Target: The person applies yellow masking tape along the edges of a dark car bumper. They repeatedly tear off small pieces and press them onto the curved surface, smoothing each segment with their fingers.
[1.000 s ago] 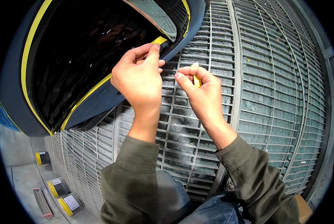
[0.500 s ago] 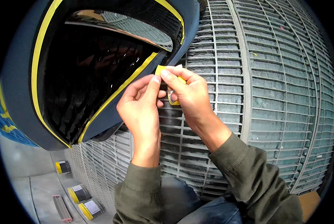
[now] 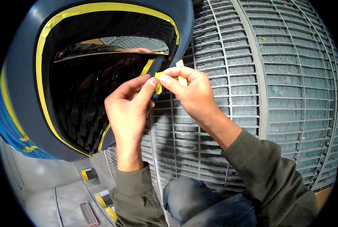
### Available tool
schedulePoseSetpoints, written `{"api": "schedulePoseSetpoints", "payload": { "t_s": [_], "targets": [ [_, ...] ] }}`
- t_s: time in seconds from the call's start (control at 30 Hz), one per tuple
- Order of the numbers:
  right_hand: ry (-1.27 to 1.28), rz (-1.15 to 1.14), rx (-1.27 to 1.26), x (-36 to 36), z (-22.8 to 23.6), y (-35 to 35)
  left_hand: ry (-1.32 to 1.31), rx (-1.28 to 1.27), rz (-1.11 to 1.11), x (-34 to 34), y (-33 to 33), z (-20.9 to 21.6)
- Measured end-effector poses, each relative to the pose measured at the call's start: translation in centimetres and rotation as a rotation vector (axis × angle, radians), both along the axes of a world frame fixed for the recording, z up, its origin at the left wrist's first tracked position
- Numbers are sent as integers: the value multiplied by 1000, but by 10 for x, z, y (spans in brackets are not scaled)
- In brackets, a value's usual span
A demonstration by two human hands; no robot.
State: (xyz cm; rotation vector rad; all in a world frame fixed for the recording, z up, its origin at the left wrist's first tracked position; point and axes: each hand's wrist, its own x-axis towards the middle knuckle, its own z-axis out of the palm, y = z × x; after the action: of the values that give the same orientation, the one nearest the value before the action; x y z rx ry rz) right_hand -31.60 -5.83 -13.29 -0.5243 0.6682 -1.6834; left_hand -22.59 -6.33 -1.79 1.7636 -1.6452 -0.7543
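Observation:
Both my hands meet at the lower right edge of a dark blue-grey vehicle body part (image 3: 24, 90) with a glossy black recess (image 3: 85, 85). Between them is a short piece of yellow masking tape (image 3: 158, 85). My left hand (image 3: 128, 104) pinches its left side between thumb and forefinger. The thumb and forefinger of my right hand (image 3: 194, 92) pinch its right side. Behind the right fingers a yellow-and-white strip-like thing (image 3: 182, 80) shows, mostly hidden. Yellow masking tape (image 3: 38, 77) lines the recess, and another strip (image 3: 147, 67) runs by my left fingers.
Metal floor grating (image 3: 229, 109) spreads beneath and to the right. Blue sheeting (image 3: 16, 138) hangs at the left of the body part. At the lower left are yellow-and-black containers (image 3: 88, 174) and a slotted pinkish-grey object (image 3: 88, 214). My bent knees (image 3: 189, 198) are below.
My left hand has shifted left and slightly down. The tape piece now hangs lower between my fingertips. The yellow ring-shaped thing under my right hand no longer shows as a ring. The view has shifted.

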Motion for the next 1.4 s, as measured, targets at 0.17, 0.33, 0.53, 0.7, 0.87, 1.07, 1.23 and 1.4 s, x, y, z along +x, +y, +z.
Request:
{"api": "schedulePoseSetpoints", "payload": {
  "t_s": [0.17, 0.33, 0.53, 0.7, 0.87, 1.07, 1.23, 1.4],
  "targets": [
    [-83, 101, 62, -9, 6, 2, -36, 72, -65, 5, -7, 8],
    [-211, 127, 138, -11, 7, 1, -171, -55, -74, -1, -10, 9],
    [-272, 145, 134, -8, 11, 5, -114, 88, -101, -10, -9, 10],
    [-268, 166, 126, -6, 11, 4, -135, 82, -157, -2, -14, 10],
    [-232, 57, 199, -1, 8, 6, -346, -184, -119, -3, -20, -6],
    [-129, 19, 194, 10, -12, 12, -393, -372, -57, -13, -19, -15],
    [-70, 14, 223, 13, -10, 14, -474, -423, -85, -10, -28, -17],
    [-66, 26, 219, 13, -7, 15, -440, -393, -48, -19, -28, -17]
  ]
}}
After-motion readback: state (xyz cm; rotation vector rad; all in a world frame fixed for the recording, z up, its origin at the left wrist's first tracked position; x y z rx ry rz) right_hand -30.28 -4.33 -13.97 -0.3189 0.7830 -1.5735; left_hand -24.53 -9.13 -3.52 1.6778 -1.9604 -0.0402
